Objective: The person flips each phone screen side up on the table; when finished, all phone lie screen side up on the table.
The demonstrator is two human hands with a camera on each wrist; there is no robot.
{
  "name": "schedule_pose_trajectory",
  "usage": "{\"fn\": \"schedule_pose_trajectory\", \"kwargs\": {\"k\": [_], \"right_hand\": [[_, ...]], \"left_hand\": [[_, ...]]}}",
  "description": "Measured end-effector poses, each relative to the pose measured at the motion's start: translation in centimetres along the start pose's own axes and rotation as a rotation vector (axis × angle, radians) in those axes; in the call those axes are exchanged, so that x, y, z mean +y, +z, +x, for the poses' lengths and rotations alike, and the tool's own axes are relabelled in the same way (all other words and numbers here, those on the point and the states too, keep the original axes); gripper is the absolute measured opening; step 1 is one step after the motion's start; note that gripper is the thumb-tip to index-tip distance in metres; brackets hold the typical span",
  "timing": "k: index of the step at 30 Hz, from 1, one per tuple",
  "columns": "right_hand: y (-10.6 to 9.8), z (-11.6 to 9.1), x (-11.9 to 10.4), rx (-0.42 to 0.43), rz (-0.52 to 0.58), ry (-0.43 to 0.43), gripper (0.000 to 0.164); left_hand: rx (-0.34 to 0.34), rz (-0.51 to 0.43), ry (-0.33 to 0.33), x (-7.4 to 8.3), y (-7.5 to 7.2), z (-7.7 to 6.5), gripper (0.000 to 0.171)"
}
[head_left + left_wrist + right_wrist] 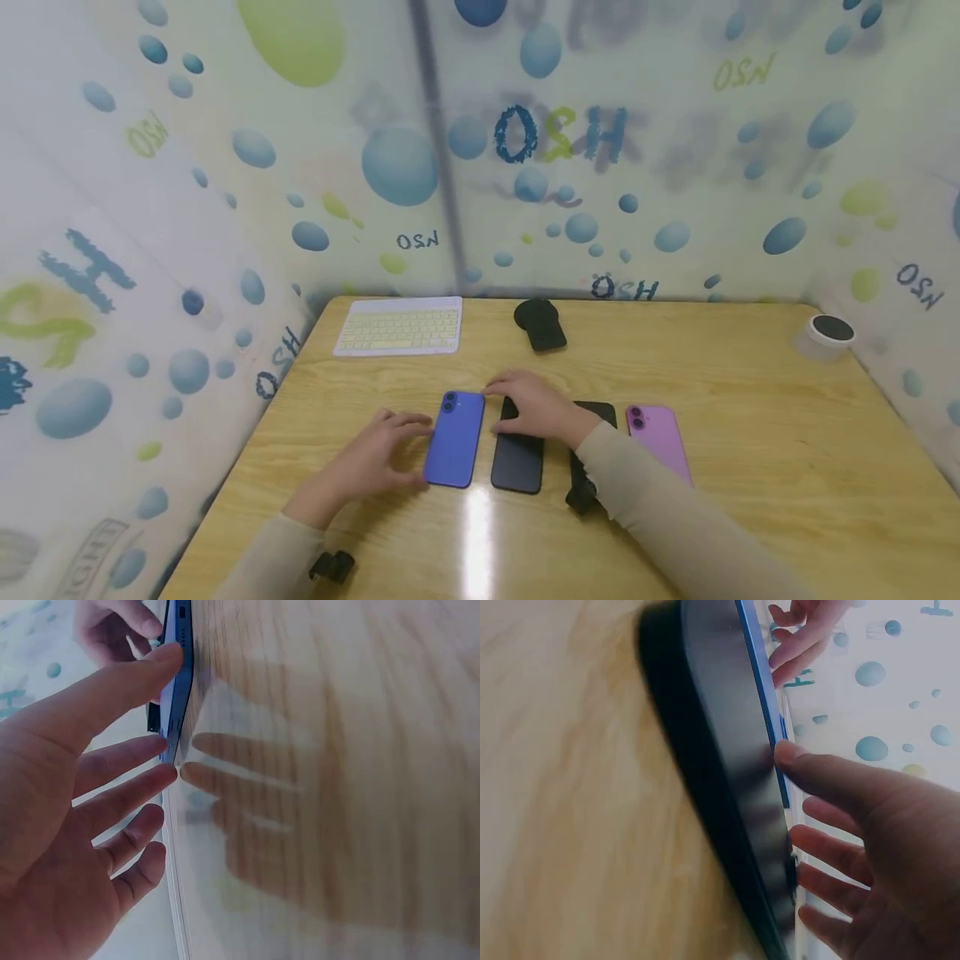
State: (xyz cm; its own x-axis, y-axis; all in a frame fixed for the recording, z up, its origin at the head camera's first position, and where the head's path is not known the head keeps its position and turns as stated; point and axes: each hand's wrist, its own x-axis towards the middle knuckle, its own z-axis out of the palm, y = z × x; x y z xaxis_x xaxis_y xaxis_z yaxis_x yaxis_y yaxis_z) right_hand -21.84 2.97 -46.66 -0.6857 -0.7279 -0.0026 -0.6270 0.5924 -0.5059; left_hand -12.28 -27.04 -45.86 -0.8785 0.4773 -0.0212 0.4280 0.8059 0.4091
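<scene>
A blue phone (455,442) lies back up on the table, its two camera lenses at the far left corner. Along its left side is my left hand (378,458), fingers spread and lightly bent, with thumb and fingertips right at the edge in the left wrist view. My right hand (536,407) reaches over a black phone (517,465) to the right of the blue one. Its fingers point at the blue phone's far right corner, and they look extended in the right wrist view. The right hand covers part of the black phone.
Right of these lie another black phone (600,410), partly hidden by my sleeve, and a pink phone (660,437). A white keyboard (401,327) and a black object with a round end (542,325) sit at the back. A white cylinder (828,333) stands at the far right.
</scene>
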Motion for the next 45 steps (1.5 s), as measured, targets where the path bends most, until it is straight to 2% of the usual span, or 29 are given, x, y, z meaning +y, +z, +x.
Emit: {"fn": "schedule_pose_trajectory", "kwargs": {"k": [5,12,19,26,35,45], "right_hand": [[0.7,0.6,-0.4,-0.006,0.092,0.033,0.059],[1.6,0.9,-1.0,0.041,0.116,0.056,0.06],[1.8,1.2,-1.9,0.091,0.137,0.058,0.059],[2.0,1.3,-2.1,0.113,0.181,0.12,0.058],[1.9,0.9,-1.8,0.195,0.258,0.102,0.059],[0.8,-0.1,-2.5,0.221,0.315,0.078,0.062]], "left_hand": [[0.017,-0.009,0.016,0.0,0.0,0.1,0.075],[0.034,0.0,0.044,0.6,0.1,0.6,0.075],[0.049,0.02,0.017,0.6,0.2,1.0,0.078],[0.042,0.045,0.004,0.7,0.2,1.3,0.081],[0.04,-0.021,0.021,1.1,0.3,1.4,0.083],[0.011,-0.157,0.004,1.6,0.6,1.8,0.09]]}}
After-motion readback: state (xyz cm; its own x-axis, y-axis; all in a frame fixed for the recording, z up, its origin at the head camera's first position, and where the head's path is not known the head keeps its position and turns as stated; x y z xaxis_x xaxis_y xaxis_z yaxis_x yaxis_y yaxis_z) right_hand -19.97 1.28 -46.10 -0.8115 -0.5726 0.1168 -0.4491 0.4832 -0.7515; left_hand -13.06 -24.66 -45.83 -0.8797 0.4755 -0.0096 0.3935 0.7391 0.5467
